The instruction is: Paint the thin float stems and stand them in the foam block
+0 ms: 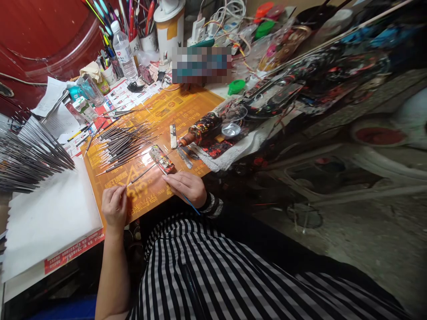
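Observation:
My left hand [114, 205] is closed in a pinch at the near end of a thin dark stick [143, 174], which slants up to the right above the orange tabletop [147, 195]. A slim brush with a blue handle [191, 204] is held in my right hand [187, 186]. The brush's front end lies close to the stick's far end; whether they touch I cannot tell. Just beyond my right hand lies a small paint-smeared block [162, 159]. Past my left hand, a pile of similar dark sticks [120, 142] with thin wire-like ends is spread on the tabletop.
At the left, many dark sticks [36, 155] stand in a white foam block [50, 218]. Paint-crusted tools [205, 126] and a small metal dish [231, 130] lie at the right on a white cloth [216, 163]. A water bottle [124, 51] stands at the back.

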{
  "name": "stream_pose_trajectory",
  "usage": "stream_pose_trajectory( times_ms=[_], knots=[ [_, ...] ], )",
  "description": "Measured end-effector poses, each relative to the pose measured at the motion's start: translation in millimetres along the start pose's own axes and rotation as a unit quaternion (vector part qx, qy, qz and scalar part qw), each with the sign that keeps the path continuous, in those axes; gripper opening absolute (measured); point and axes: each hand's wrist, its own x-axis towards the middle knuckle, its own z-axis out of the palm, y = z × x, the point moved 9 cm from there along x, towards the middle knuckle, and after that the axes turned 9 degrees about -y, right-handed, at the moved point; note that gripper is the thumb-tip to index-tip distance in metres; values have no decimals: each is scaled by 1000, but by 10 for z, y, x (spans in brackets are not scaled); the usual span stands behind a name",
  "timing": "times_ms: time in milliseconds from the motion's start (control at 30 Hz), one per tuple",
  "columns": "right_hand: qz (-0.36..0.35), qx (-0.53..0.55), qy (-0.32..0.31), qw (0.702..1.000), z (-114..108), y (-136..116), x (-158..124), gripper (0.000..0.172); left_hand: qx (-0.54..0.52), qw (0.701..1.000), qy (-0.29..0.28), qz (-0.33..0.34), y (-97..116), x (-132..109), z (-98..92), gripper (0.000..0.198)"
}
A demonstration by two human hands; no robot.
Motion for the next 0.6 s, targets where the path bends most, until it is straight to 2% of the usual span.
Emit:
stream_pose_trajectory(
  times_ms=[233,433,600],
  knots=[
    [-14,-6,17,1000,-35,-41,21,54,-4,1000,-3,-7,-12,-8,5,22],
    [-12,-9,21,1000,-42,-33,4,48,-7,1000,-3,-7,-14,-11,9,22],
    [-34,40,28,998,4,-283,66,54,-14,1000,-7,-16,-24,-29,25,20]
  ],
)
